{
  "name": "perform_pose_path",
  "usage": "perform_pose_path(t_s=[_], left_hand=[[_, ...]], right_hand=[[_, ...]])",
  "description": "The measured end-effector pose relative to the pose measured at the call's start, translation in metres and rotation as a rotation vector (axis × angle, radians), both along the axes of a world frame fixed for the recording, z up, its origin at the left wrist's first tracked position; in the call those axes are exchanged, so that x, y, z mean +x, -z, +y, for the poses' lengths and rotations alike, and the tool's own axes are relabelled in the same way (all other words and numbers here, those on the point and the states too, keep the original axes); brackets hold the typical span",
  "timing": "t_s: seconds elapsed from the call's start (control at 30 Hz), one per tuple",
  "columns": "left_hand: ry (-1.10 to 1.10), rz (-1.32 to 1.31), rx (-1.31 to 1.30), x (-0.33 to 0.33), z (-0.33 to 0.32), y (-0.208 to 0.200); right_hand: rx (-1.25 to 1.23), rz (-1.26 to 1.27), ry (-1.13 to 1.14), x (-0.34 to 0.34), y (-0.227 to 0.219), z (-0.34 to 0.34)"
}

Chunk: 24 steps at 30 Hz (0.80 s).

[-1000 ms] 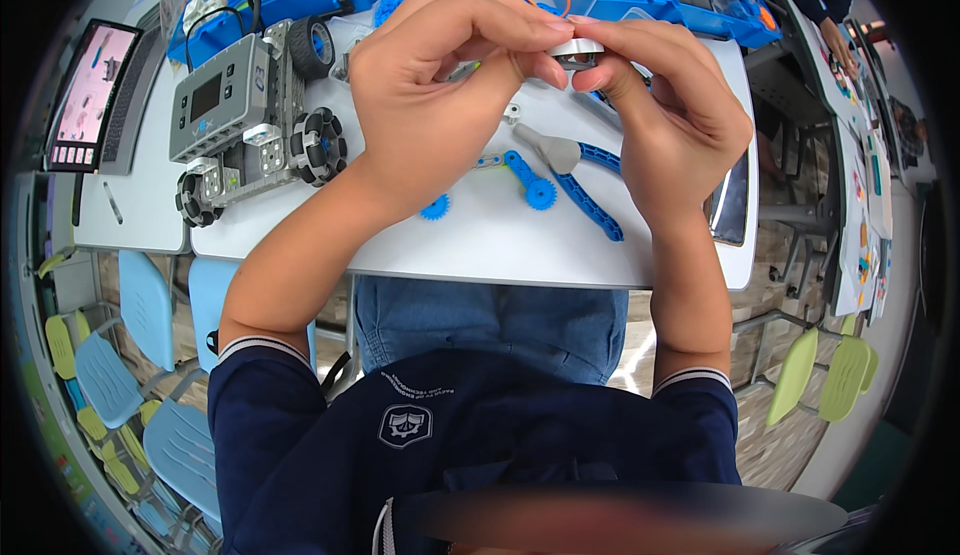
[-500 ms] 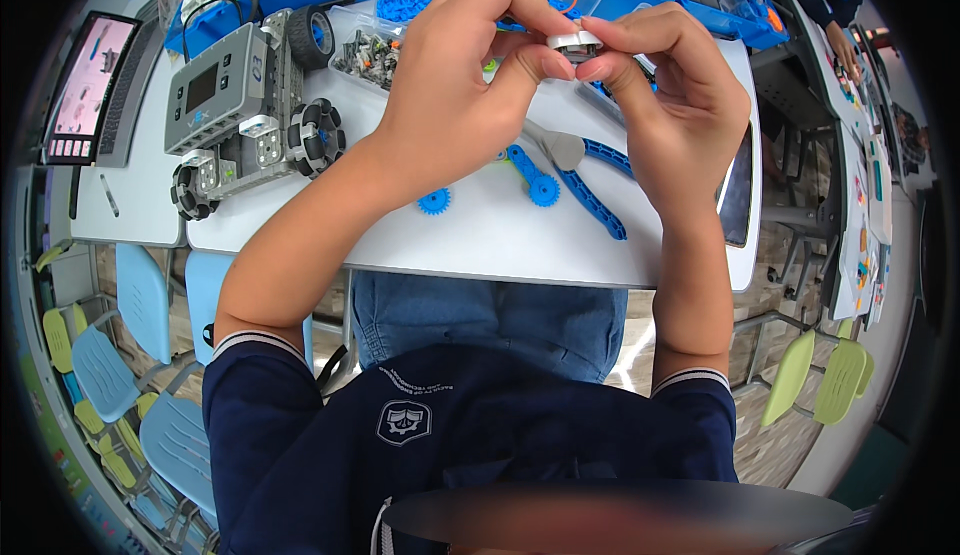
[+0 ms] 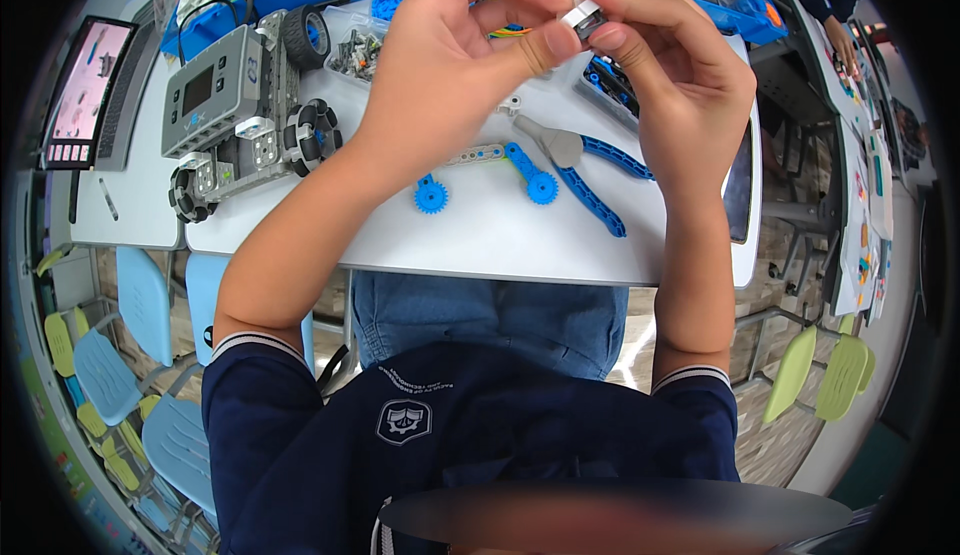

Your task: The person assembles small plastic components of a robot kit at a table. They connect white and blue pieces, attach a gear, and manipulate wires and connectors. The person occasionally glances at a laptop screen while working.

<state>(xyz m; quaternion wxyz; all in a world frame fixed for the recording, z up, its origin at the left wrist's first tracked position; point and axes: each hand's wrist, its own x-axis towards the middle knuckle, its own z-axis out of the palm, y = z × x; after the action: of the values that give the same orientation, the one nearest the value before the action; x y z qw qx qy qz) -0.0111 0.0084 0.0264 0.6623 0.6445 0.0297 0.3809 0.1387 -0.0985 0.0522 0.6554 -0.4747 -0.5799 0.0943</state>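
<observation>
Between my two hands, above the far side of the white table, is a small white and dark plastic piece [image 3: 581,19]; its exact kind is hard to make out. My left hand [image 3: 465,50] pinches it between thumb and fingers from the left. From the right, my right hand [image 3: 672,60] grips it with thumb and forefinger. Below them on the table lie blue-handled pliers [image 3: 570,152], jaws toward the upper left. A linkage of a grey beam [image 3: 478,155] with blue gear arms [image 3: 541,185] lies beside them, partly behind my left wrist.
A grey wheeled robot [image 3: 245,105] stands at the left on the table [image 3: 480,245]. Behind are a clear box of small parts [image 3: 355,55] and blue bins [image 3: 745,20]. A laptop [image 3: 95,90] sits far left, a dark tablet [image 3: 740,190] at the right edge.
The white piece has been tilted and raised slightly, with both hands still on it. My left hand has shifted a little, and more of the grey beam shows.
</observation>
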Motion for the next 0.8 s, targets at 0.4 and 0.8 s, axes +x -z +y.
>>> perform_pose_path(t_s=[0.4, 0.8], left_hand=[[0.132, 0.113, -0.146, -0.002, -0.005, -0.016], [0.147, 0.064, -0.333, -0.004, -0.004, -0.016]], right_hand=[[0.048, -0.114, 0.049, 0.012, 0.005, -0.003], [0.044, -0.157, 0.089, 0.011, 0.001, -0.006]])
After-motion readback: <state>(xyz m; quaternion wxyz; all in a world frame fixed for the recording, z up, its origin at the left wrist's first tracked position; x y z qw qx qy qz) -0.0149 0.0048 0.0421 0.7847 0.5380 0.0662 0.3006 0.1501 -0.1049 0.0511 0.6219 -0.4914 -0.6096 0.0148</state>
